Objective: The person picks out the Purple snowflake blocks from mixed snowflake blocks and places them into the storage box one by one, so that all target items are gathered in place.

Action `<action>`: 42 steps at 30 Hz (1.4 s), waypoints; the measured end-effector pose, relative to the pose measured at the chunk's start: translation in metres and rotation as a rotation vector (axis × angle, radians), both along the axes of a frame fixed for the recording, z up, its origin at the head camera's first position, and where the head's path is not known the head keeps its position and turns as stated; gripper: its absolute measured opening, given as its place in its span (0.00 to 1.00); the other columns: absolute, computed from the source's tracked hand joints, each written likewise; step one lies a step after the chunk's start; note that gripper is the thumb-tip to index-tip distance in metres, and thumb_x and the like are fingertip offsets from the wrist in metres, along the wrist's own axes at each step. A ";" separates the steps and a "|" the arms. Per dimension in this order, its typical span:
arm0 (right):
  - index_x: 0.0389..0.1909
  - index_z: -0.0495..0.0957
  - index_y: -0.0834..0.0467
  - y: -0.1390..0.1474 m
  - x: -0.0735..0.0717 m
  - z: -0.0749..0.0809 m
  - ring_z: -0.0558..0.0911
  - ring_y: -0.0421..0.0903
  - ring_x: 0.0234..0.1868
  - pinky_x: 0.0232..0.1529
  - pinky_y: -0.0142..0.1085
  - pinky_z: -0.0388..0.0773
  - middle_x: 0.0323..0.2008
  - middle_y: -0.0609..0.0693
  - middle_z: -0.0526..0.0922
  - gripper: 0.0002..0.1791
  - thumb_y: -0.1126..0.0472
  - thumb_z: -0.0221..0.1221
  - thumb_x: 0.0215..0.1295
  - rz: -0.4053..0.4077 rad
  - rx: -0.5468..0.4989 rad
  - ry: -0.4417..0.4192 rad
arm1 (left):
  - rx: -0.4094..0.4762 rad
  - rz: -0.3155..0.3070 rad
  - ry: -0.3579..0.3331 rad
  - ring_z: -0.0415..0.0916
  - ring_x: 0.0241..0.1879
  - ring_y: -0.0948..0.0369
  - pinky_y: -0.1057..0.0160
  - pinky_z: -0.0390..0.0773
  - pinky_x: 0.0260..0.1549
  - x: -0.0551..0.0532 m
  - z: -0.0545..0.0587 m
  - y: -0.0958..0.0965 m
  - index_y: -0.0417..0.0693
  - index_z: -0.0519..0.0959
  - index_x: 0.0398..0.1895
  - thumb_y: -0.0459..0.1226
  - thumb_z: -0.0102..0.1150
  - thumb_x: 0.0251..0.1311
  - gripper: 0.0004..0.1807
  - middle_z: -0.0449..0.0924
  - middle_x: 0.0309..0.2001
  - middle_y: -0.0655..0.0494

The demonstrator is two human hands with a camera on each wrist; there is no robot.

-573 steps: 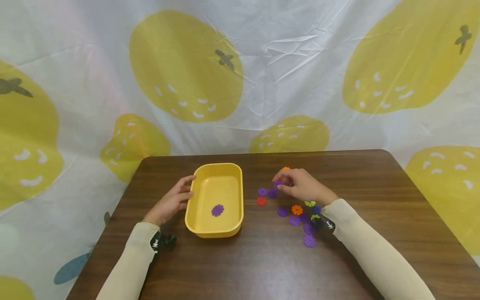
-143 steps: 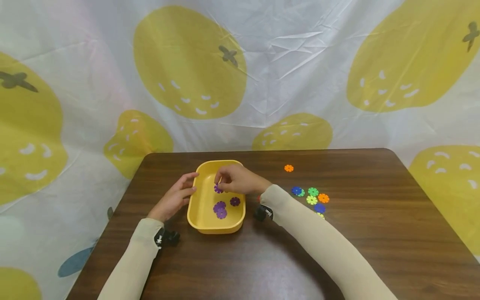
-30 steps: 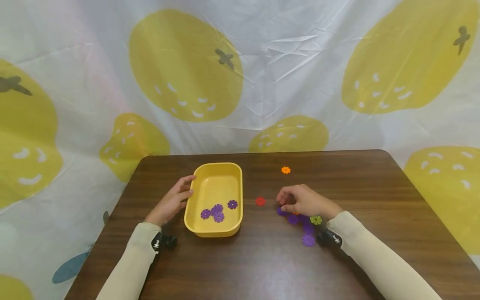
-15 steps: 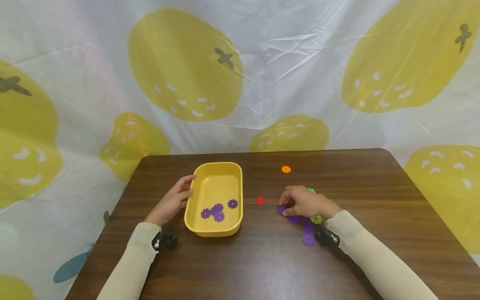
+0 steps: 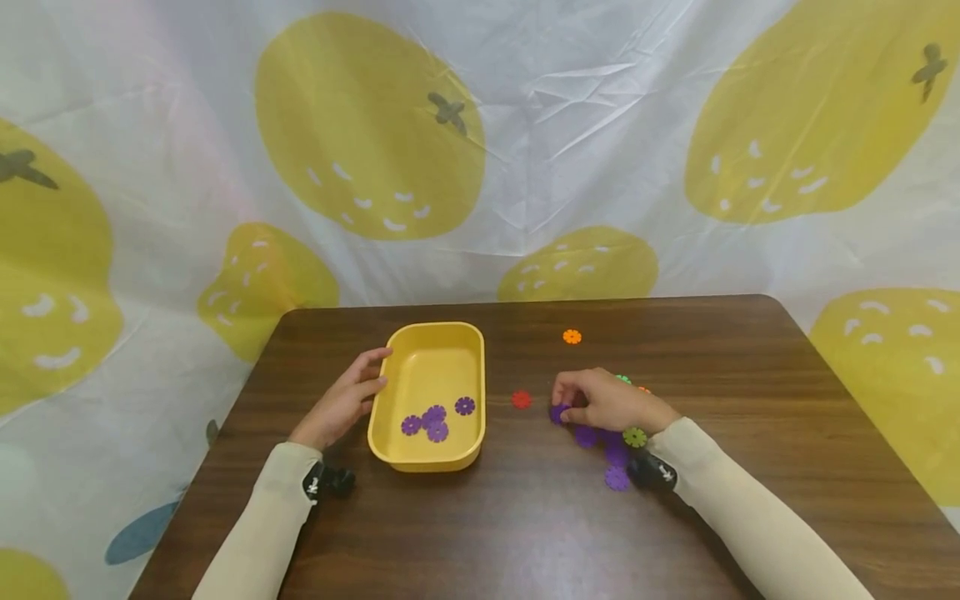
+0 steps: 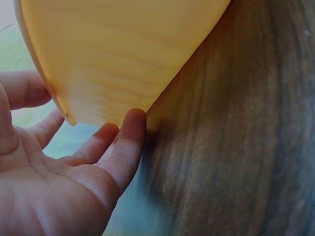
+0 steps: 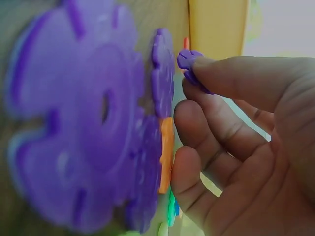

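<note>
My right hand (image 5: 613, 402) pinches a purple snowflake disc (image 7: 187, 60) between thumb and finger, just over the table. Beneath and beside that hand lie more purple discs (image 5: 617, 477), some overlapping, with others partly hidden by it. Left of them stands a yellow plastic bin (image 5: 431, 367) with several purple discs (image 5: 437, 431) on its floor. My left hand (image 5: 341, 406) touches the bin's left side with lightly bent, spread fingers; in the left wrist view its fingertips (image 6: 134, 120) meet the outer wall.
A red disc (image 5: 521, 400) lies between bin and right hand. An orange disc (image 5: 572, 337) sits farther back. A yellow-green disc (image 5: 634, 437) is by the right wrist; green and orange ones peek out behind the hand. The brown table (image 5: 480, 533) meets a lemon-print cloth (image 5: 517, 167).
Over the last second my right hand has taken hold of a purple disc and shifted it slightly left. Purple discs in the bin have increased since the oldest frame. My left hand has stayed put.
</note>
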State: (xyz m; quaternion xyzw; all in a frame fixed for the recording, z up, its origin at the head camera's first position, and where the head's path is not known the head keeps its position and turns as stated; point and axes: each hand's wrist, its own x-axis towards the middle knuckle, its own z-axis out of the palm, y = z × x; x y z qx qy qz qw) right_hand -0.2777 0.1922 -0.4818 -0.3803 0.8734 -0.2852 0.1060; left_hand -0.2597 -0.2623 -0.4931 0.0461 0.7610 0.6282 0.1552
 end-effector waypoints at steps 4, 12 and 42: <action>0.47 0.82 0.51 -0.004 -0.002 0.002 0.80 0.36 0.35 0.42 0.34 0.80 0.35 0.38 0.86 0.10 0.64 0.69 0.67 -0.013 -0.005 0.004 | 0.001 -0.004 -0.001 0.66 0.73 0.40 0.48 0.78 0.66 0.000 0.001 0.000 0.55 0.55 0.84 0.39 0.45 0.84 0.30 0.59 0.76 0.35; 0.47 0.83 0.49 -0.012 -0.006 0.010 0.80 0.37 0.32 0.37 0.33 0.81 0.33 0.39 0.84 0.10 0.63 0.67 0.69 -0.026 -0.047 -0.029 | -0.001 -0.006 0.004 0.66 0.73 0.40 0.47 0.78 0.66 -0.001 -0.001 -0.001 0.56 0.55 0.84 0.38 0.45 0.83 0.30 0.59 0.75 0.35; 0.46 0.83 0.49 -0.068 -0.004 0.052 0.88 0.48 0.39 0.41 0.37 0.84 0.38 0.44 0.89 0.04 0.60 0.65 0.75 -0.002 -0.284 -0.074 | 0.008 -0.003 -0.003 0.65 0.73 0.41 0.46 0.77 0.67 -0.003 0.000 0.000 0.59 0.56 0.83 0.39 0.44 0.84 0.29 0.59 0.75 0.36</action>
